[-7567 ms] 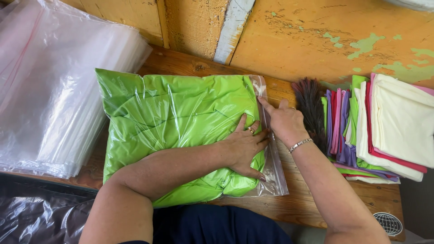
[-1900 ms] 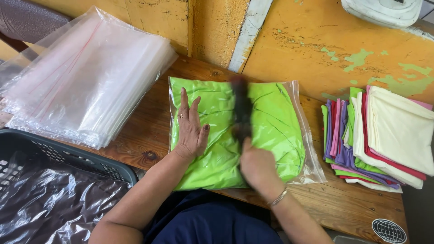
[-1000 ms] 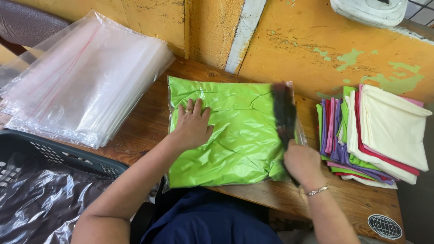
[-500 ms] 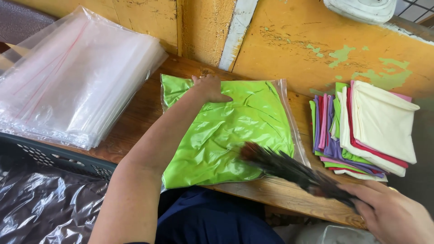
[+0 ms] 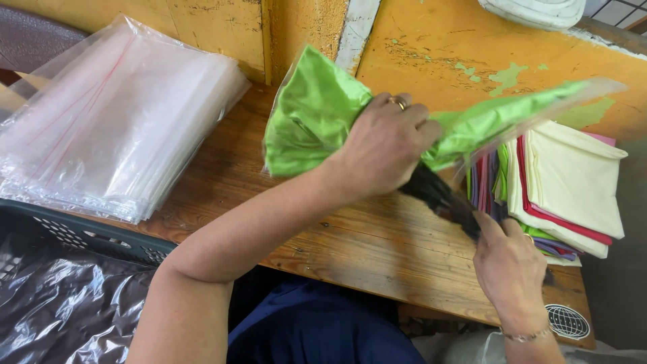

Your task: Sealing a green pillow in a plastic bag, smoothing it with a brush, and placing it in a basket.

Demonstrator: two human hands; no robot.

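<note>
Two hands are busy here, and they are apart. The left hand (image 5: 384,145) is closed tight on a clear plastic bag stuffed with bright green shiny cloth (image 5: 317,108), and it holds the bag up off the brown wooden table (image 5: 350,236), in front of the wall. The right hand (image 5: 509,266) is lower, near the table's right end, and it is wrapped around the handle of a small dark brush with soft black bristles (image 5: 438,195). The bristles point up under the lifted bag, close to the left hand. I think the bag could slip, because it looks slick and full and only one hand holds it, by one part. It might sag or drop back on the table. The brush could also bump the pile of folded cloths in cream, red, purple and green (image 5: 559,189), which lies just beside it, and push the neat pile out of shape. On the left of the table is a thick stack of empty clear plastic bags (image 5: 114,121). Below that stack, near the person's lap, is a dark plastic basket (image 5: 87,232) with crinkly see-through plastic inside. The table is worn wood with knots in it. The wall (image 5: 472,47) behind is yellow-orange, with paint chipped off in green spots.
</note>
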